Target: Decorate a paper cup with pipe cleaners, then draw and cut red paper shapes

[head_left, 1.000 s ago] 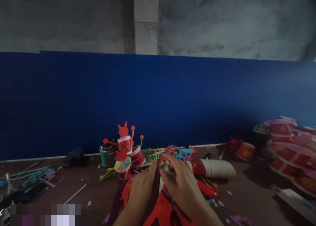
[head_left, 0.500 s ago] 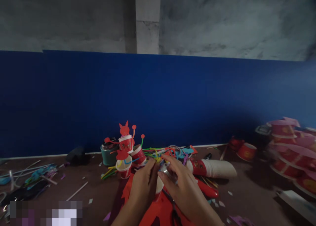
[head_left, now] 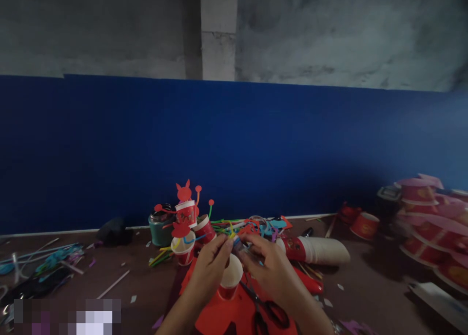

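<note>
Above an upright red-and-white paper cup [head_left: 227,292], my hands are close together. The fingers of my left hand [head_left: 212,262] are pinched around a thin yellow straw [head_left: 231,228] that sticks up between the hands. My right hand [head_left: 272,264] is closed round a small clear item with some blue on it [head_left: 238,243]; its kind is mostly hidden by the fingers. Below, red paper [head_left: 215,315] lies under the cup, and black-handled scissors [head_left: 275,314] rest on it by my right wrist. Paper-cup figures with a red cat-like head [head_left: 185,192] and straw arms stand just left of my hands.
A teal jar [head_left: 161,231] stands behind the figures. To the right lies a stack of paper cups [head_left: 327,250] on its side. Coloured straws and scraps [head_left: 268,224] are heaped behind my hands. Pink-topped cups [head_left: 420,225] pile up at far right, before a blue wall panel [head_left: 256,145].
My hands have shifted slightly apart, with the right one turning and moving right. More of the cup and the scissors now shows beneath them.
</note>
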{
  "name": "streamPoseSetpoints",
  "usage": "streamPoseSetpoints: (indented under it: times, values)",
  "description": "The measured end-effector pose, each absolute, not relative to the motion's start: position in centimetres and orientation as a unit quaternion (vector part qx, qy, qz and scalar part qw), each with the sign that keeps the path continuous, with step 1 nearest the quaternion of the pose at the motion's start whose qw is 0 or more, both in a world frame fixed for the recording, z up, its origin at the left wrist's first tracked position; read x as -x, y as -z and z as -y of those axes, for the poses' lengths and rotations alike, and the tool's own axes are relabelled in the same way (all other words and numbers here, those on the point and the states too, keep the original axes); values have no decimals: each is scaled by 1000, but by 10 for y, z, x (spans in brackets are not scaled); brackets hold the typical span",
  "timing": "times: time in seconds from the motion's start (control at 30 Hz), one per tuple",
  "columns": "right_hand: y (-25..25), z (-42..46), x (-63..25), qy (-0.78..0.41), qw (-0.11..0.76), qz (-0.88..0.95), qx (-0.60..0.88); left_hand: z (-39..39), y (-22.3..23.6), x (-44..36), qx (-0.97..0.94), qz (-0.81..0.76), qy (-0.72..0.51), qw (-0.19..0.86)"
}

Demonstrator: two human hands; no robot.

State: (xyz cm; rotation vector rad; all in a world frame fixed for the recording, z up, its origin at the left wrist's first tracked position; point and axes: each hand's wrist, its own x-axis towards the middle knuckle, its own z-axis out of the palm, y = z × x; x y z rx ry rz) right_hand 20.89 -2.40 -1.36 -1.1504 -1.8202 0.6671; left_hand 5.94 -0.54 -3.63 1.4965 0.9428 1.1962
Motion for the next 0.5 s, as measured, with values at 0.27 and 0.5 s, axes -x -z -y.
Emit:
streamPoseSetpoints:
  times: [0.27, 0.5]
  values:
    - [17, 26, -205, -161, 401, 740, 515, 14, 33, -55, -716, -498, -423, 245]
    - [13, 37, -201, 2, 365, 744, 559, 17, 37, -60, -716, -543, -397, 191]
